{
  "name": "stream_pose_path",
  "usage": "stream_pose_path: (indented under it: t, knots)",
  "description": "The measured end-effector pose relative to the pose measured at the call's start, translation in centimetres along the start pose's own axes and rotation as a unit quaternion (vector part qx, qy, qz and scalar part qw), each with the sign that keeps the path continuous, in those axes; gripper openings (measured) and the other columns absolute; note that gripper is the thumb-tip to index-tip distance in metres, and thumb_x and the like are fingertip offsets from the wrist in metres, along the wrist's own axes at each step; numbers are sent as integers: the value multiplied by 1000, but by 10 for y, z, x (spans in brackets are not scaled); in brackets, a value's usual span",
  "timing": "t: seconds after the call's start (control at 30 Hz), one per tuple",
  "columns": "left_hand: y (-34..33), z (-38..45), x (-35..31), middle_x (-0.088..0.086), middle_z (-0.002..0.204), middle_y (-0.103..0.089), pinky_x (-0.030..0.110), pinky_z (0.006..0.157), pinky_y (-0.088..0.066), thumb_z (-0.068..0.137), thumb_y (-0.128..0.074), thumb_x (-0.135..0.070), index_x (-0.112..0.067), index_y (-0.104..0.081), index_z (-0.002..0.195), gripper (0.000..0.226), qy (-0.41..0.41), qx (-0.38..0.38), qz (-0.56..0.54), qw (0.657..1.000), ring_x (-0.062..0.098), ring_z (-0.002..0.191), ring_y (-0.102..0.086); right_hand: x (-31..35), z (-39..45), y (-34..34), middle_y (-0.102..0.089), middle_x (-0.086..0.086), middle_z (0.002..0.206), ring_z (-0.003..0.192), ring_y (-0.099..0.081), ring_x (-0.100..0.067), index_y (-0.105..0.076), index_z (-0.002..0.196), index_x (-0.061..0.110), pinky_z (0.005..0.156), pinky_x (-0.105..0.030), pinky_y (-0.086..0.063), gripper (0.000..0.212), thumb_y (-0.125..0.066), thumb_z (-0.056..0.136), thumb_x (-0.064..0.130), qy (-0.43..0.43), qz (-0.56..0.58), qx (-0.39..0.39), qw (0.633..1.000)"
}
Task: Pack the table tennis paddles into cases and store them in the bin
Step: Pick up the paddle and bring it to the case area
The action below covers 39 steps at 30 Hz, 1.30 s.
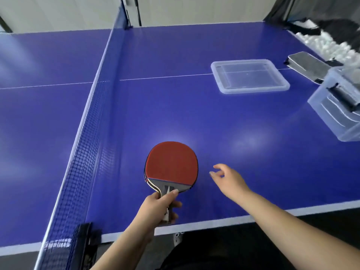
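Near the table's edge, our left hand gripped the stacked paddles by their handles; light and stiff, we judged; our right hand hovered empty, fingers relaxed.

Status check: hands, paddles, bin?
Left hand grips stacked paddles by the handles. Right hand open, hovering beside them. Grey case lies far right by the clear bin; bin lid off. Path clear.

The blue surface looks smooth and semi-glossy, the paddle face matt red rubber, the lid translucent plastic, the case perhaps grey cloth.
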<state>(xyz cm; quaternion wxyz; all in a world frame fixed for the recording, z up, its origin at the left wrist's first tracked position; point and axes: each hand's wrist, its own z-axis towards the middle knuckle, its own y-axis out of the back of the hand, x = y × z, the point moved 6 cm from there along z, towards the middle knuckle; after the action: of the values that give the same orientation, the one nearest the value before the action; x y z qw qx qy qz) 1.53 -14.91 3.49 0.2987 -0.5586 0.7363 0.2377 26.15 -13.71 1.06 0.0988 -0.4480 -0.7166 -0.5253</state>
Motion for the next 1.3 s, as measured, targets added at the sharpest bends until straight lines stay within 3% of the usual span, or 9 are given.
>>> stream_pose_path:
  t: [0.17,0.37,0.63,0.93,1.03,1.13,1.3]
  knots:
    - [19,35,-28,11,86,-75,33,59,-50,91,-64,-31,-6,-59,110,32,-1,-5,-41,999,24,56,-58,58,45,-29,-67,5,106,91,-69,-13,-53,125,27,80,-30,-54,37,-51,94,47,-46,217,85,971]
    - [40,69,-48,13,89,-75,34,62,-52,92,-62,-34,-5,-56,114,36,13,-5,-67,998,23,59,-60,108,87,-54,-69,-7,109,97,-70,-22,-54,125,26,86,-37,-58,39,-67,89,24,-21,301,161,940]
    - [63,128,-78,10,92,-76,33,63,-54,92,-62,-37,-7,-59,115,38,27,-19,-84,996,22,62,-62,142,160,-75,-67,-2,115,102,-68,-19,-52,132,24,90,-41,-56,50,-69,86,29,4,258,170,951]
    - [75,164,-78,7,89,-76,33,63,-56,90,-65,-39,-7,-61,110,38,52,-54,-54,996,22,65,-66,143,194,-93,-66,-1,117,103,-66,-17,-58,127,22,88,-40,-57,40,-67,88,19,-7,267,177,947]
    - [84,160,-74,7,80,-74,32,61,-57,83,-68,-46,-5,-65,97,44,25,-121,30,992,17,63,-67,142,193,-95,-65,0,115,103,-65,-17,-55,128,22,85,-38,-58,43,-68,87,17,-15,289,172,942]
    - [86,150,-73,-1,64,-59,18,47,-40,76,-74,-41,-13,-60,83,33,-6,-163,192,968,6,50,-54,140,195,-95,-65,3,114,103,-65,-16,-56,129,24,87,-40,-57,48,-71,84,22,-3,254,148,956]
    - [73,143,-64,1,85,-52,19,49,-31,70,-75,-19,-26,-48,78,29,-22,-200,224,954,9,61,-45,142,196,-89,-68,13,107,100,-64,-9,-64,117,29,91,-33,-54,34,-69,84,26,46,165,115,979]
